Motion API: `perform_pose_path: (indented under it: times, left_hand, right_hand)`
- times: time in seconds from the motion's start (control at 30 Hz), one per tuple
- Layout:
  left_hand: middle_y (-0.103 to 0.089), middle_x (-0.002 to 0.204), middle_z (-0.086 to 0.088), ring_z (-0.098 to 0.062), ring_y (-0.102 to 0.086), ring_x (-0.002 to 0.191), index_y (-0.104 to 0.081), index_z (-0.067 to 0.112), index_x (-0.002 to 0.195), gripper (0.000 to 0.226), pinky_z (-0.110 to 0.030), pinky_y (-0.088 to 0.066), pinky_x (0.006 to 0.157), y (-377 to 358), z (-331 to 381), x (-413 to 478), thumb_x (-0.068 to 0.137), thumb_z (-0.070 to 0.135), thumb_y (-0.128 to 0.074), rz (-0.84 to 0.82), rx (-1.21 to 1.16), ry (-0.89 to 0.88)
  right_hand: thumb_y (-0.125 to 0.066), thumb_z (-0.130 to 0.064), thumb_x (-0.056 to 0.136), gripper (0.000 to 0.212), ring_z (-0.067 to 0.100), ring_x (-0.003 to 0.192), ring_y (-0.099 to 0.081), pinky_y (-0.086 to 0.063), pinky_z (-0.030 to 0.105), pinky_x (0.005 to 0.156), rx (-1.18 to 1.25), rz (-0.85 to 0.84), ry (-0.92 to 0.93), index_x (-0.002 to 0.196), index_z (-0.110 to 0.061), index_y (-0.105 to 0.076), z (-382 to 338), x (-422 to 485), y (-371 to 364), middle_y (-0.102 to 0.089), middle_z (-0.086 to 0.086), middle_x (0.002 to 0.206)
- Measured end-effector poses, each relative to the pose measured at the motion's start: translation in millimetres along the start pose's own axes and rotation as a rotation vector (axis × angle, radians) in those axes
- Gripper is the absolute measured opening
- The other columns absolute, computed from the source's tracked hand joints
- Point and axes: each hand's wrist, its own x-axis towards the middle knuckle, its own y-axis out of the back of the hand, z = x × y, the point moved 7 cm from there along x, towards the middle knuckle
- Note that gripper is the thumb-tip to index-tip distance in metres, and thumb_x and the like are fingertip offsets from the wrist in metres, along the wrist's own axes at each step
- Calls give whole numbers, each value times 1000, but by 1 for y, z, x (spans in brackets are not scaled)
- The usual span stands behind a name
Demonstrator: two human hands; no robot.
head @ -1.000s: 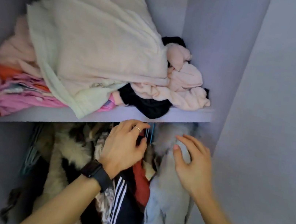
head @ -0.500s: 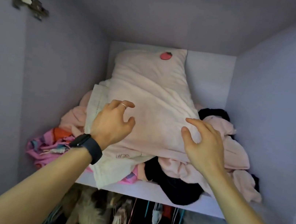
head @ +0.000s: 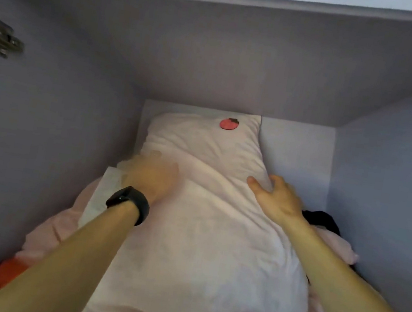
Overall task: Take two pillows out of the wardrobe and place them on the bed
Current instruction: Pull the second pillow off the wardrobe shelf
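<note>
A pale pink pillow (head: 209,236) with a small red strawberry patch (head: 229,124) lies on top of a clothes pile on the wardrobe's upper shelf, its far end leaning against the back wall. My right hand (head: 277,200) grips its right edge, thumb on top and fingers wrapped behind. My left hand (head: 152,173), with a black watch on the wrist, is blurred and rests at the pillow's left edge; its grip is unclear. A whitish flat cushion or folded cloth (head: 103,194) pokes out from under the pillow on the left.
Pink folded clothes (head: 46,233) and orange cloth (head: 5,273) lie under and left of the pillow, with a black garment (head: 323,219) at the right. Lilac wardrobe walls close in on both sides, the ceiling panel hangs just above, and a metal hinge (head: 0,37) sticks out at the left.
My view rose from the hanging clothes to the upper shelf. Both hands moved up and deeper along the pillow; the right one has closed on its right edge.
</note>
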Motion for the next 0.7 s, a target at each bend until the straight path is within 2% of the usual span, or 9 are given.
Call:
perform_pose_path:
  times: [0.13, 0.2, 0.3, 0.4, 0.5, 0.6, 0.7]
  left_hand:
    - [-24, 155, -17, -42, -30, 135, -23, 33, 151, 80, -54, -25, 111, -35, -10, 24, 85, 78, -31, 27, 2, 86]
    - [-20, 156, -18, -42, -32, 134, -17, 39, 151, 85, -54, -24, 111, -51, -22, 23, 81, 84, -27, 74, 29, 115]
    - [-29, 150, -24, -42, -37, 128, -14, 33, 152, 94, -53, -28, 106, -59, -35, 22, 77, 87, -27, 127, 64, 151]
    - [-38, 139, -24, -41, -41, 121, -19, 28, 150, 97, -51, -31, 101, -58, -34, 28, 75, 88, -33, 147, 95, 135]
    - [-39, 137, -23, -42, -43, 119, -25, 20, 146, 94, -49, -38, 96, -57, -29, 31, 78, 80, -45, 148, 30, 39]
    - [-44, 135, -19, -41, -51, 115, -33, 15, 139, 82, -44, -44, 84, -47, -21, 27, 82, 67, -58, 152, -96, -44]
    - [-53, 126, -15, -39, -57, 108, -41, 14, 125, 66, -38, -41, 73, -27, -10, 22, 83, 59, -64, 197, -166, -93]
  right_hand:
    - [-47, -92, 68, 111, 32, 148, -26, -25, 45, 119, -22, -120, -47, 157, -34, -14, 2, 44, -36, -25, 11, 161]
    - [-42, -102, 53, 123, 32, 146, -30, -29, 47, 117, -6, -132, -79, 155, -43, -10, 13, 52, -59, -28, 9, 161]
    - [-37, -107, 44, 121, 34, 143, -36, -31, 55, 114, -35, -54, -115, 149, -55, -8, 31, 53, -78, -32, 7, 158]
    - [-46, -101, 52, 111, 35, 140, -39, -33, 57, 113, -16, -5, -99, 147, -54, -15, 33, 54, -78, -31, 7, 156]
    - [-61, -89, 58, 98, 36, 129, -49, -40, 51, 108, 36, 21, -64, 140, -48, -26, 29, 50, -74, -44, 10, 142]
    - [-72, -73, 65, 86, 33, 118, -55, -48, 45, 99, 59, 41, -9, 133, -39, -33, 16, 43, -66, -54, 9, 133]
    - [-78, -60, 69, 79, 34, 115, -56, -49, 45, 97, 50, 93, 46, 131, -32, -36, -4, 40, -46, -56, 10, 130]
